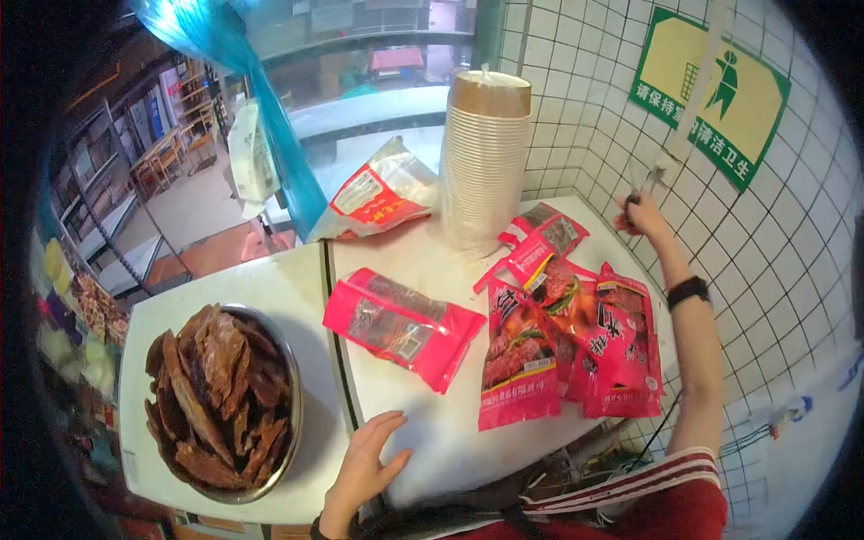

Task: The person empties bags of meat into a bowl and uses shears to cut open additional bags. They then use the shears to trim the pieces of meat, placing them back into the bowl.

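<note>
At the upper right, beside the tiled wall, my right hand (pixel 641 216) is closed on the dark handles of scissors (pixel 634 193), whose blades point up. My left hand (pixel 371 459) rests near the table's front edge with its fingers apart and nothing in it. Above it on the white table lies a single pink packet (pixel 400 326). Several pink and red packets (pixel 522 369) with printed meat pictures overlap on the right. On the left, a round metal bowl (pixel 295 409) holds a heap of brown meat pieces (pixel 216 387).
A tall stack of paper bowls (pixel 486 162) in clear plastic stands at the back, beside a red and white bag (pixel 382 193). Blue plastic sheeting (pixel 270 126) hangs by the window. A yellow-green sign (pixel 711 94) is on the tiled wall.
</note>
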A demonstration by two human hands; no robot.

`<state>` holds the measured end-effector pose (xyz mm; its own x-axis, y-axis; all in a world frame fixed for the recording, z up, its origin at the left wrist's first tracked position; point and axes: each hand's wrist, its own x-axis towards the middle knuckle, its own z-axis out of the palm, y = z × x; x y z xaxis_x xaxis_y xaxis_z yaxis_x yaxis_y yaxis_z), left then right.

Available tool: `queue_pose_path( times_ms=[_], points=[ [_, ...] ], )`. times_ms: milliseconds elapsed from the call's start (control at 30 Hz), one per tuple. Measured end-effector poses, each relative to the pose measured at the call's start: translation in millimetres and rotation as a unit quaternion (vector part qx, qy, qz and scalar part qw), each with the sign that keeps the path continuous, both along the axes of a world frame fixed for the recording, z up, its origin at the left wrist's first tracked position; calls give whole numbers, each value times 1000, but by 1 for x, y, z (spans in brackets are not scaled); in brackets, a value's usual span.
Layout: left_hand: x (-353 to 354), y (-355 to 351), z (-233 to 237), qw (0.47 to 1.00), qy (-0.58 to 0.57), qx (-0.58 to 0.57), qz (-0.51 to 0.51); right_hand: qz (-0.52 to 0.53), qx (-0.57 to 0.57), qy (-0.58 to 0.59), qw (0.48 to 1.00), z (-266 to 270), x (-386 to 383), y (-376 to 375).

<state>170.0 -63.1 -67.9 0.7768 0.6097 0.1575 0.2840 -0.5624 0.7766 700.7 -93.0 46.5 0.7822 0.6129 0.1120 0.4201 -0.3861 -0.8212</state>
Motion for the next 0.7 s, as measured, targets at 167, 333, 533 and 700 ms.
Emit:
queue_pose_path(
  times_ms=[167, 333, 533, 700],
  points=[
    [101, 35, 59, 974, -22, 195, -117, -31, -170, 16, 985, -114, 46, 58],
    [239, 45, 31, 936, -19, 297, -189, 25, -169, 29, 985, -211, 69, 92],
    [278, 24, -81, 900, 248, 174, -314, -45, 149, 327, 932, -241, 43, 106],
    [276, 7, -123, 906, 237, 158, -313, -63, 184, 136, 971, -297, 79, 113]
  ],
)
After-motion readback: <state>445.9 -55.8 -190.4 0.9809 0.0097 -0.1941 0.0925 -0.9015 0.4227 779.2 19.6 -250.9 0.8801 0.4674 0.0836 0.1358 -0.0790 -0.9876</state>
